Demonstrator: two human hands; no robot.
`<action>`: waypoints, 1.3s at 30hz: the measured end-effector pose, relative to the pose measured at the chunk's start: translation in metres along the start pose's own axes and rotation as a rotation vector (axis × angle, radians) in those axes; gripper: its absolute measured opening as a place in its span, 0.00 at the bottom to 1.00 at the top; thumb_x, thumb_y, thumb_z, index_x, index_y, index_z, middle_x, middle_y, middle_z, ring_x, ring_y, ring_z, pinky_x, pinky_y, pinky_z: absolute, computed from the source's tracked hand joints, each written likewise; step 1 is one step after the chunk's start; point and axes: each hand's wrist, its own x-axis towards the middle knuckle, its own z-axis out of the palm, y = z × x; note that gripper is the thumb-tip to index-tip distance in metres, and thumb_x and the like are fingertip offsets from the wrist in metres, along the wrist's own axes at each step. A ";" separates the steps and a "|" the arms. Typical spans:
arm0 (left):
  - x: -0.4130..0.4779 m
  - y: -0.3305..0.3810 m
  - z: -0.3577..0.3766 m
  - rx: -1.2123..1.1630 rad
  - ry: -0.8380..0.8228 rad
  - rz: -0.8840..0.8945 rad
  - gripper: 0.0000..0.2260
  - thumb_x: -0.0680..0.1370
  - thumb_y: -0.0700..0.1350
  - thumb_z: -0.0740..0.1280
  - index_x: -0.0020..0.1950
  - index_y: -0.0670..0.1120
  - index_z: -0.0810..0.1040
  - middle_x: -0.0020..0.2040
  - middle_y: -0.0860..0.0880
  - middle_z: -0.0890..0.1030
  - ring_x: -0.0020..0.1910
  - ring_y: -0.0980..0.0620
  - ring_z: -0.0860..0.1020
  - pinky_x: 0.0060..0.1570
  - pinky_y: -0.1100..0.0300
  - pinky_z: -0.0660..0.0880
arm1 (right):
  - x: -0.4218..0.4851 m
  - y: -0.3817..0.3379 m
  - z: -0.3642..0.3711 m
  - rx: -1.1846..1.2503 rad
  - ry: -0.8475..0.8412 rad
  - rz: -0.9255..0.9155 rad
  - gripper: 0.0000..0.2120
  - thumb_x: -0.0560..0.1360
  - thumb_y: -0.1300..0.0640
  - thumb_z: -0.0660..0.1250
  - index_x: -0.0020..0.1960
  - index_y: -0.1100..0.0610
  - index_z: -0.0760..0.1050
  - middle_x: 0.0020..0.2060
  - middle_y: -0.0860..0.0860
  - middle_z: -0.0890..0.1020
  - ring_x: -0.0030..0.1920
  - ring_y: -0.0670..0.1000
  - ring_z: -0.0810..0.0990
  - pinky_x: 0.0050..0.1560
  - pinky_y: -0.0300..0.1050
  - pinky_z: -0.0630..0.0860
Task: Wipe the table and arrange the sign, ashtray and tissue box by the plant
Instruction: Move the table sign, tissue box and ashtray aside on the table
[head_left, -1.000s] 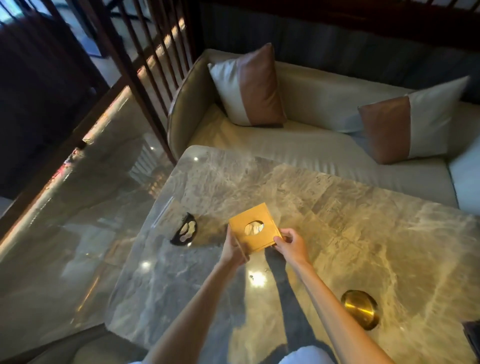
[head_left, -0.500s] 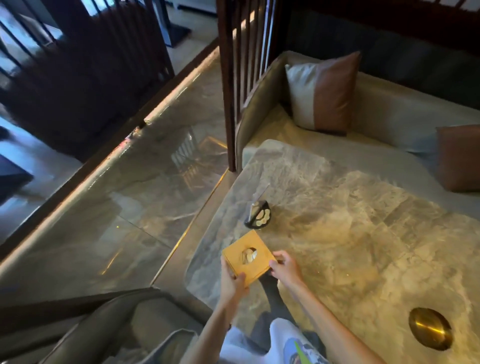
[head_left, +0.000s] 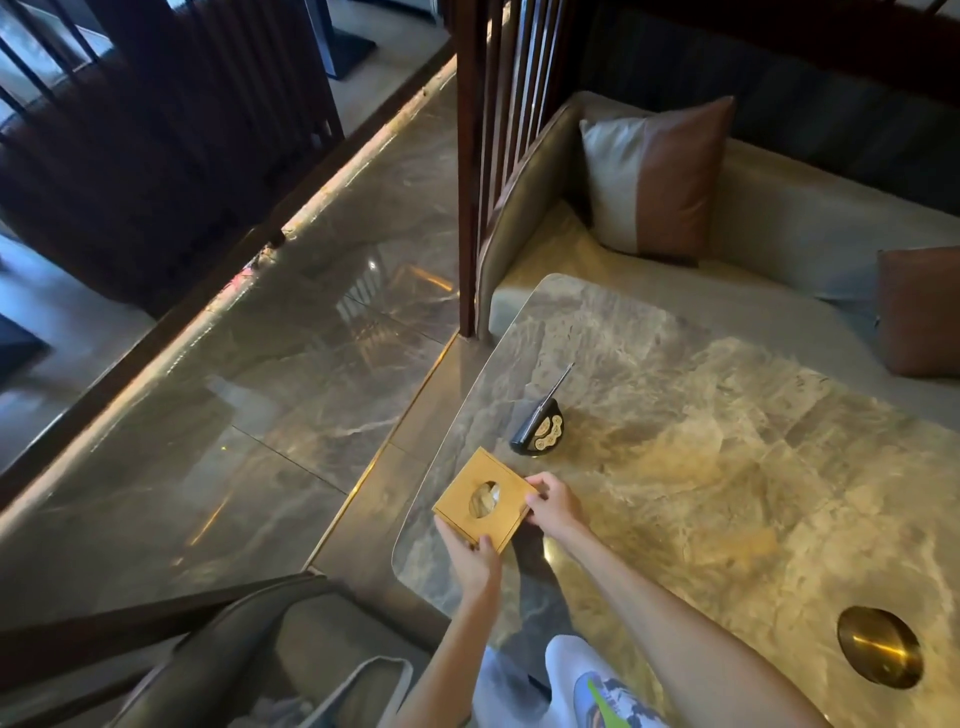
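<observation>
A square gold tissue box (head_left: 480, 500) with a round hole in its top sits near the left front corner of the marble table (head_left: 727, 467). My left hand (head_left: 470, 558) grips its near corner and my right hand (head_left: 553, 506) holds its right corner. Just beyond the box stands the sign (head_left: 540, 426), a clear panel in a black base with gold ornament. A round gold ashtray (head_left: 879, 653) lies on the table at the front right. No plant shows in the frame.
A beige sofa (head_left: 779, 228) with brown-and-grey cushions (head_left: 654, 176) runs behind the table. A dark wooden slatted screen (head_left: 488, 156) stands at the table's far left corner. A grey chair (head_left: 270, 660) sits at lower left on the glossy marble floor (head_left: 260, 415).
Both hands have carried the tissue box leftward and nearer, toward the table's left front corner, close to the sign. My view has swung left, so the ashtray now sits far right.
</observation>
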 end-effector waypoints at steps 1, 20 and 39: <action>-0.001 -0.001 0.000 0.006 -0.003 -0.006 0.36 0.78 0.37 0.61 0.76 0.59 0.43 0.76 0.48 0.59 0.70 0.44 0.66 0.65 0.40 0.71 | 0.001 0.001 0.001 0.003 0.002 -0.002 0.10 0.76 0.63 0.63 0.51 0.50 0.76 0.46 0.47 0.78 0.49 0.52 0.82 0.50 0.53 0.83; -0.067 -0.025 0.128 0.281 -0.406 -0.317 0.07 0.77 0.38 0.54 0.40 0.44 0.68 0.31 0.46 0.68 0.24 0.51 0.67 0.24 0.64 0.66 | -0.057 0.188 -0.179 0.550 0.407 0.265 0.05 0.78 0.60 0.66 0.50 0.60 0.79 0.36 0.55 0.81 0.32 0.50 0.78 0.28 0.37 0.75; -0.219 -0.102 0.431 1.129 -0.751 0.191 0.18 0.78 0.44 0.60 0.66 0.39 0.65 0.60 0.37 0.77 0.60 0.37 0.76 0.52 0.50 0.73 | -0.026 0.474 -0.329 0.654 0.571 0.602 0.08 0.73 0.63 0.69 0.40 0.50 0.75 0.48 0.62 0.83 0.49 0.64 0.82 0.52 0.65 0.79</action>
